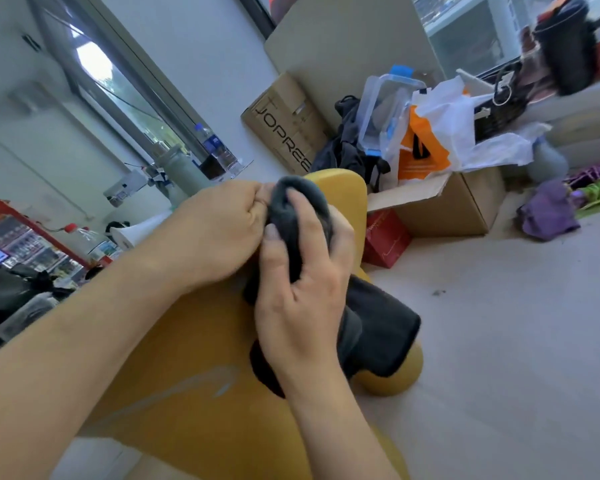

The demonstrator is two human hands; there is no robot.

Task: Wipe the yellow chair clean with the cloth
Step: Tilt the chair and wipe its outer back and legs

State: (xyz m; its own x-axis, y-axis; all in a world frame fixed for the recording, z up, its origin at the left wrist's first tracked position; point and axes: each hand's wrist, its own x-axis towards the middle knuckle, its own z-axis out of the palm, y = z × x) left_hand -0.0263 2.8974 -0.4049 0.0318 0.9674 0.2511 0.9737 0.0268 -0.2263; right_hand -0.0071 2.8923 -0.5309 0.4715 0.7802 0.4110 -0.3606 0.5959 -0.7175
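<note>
Bright daylight comes in through the window [125,95], everything looks a bit blurry, and the edges bend.

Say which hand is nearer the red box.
Right. The right hand grips the cloth on the side toward the red box; the left hand pinches it farther off.
</note>
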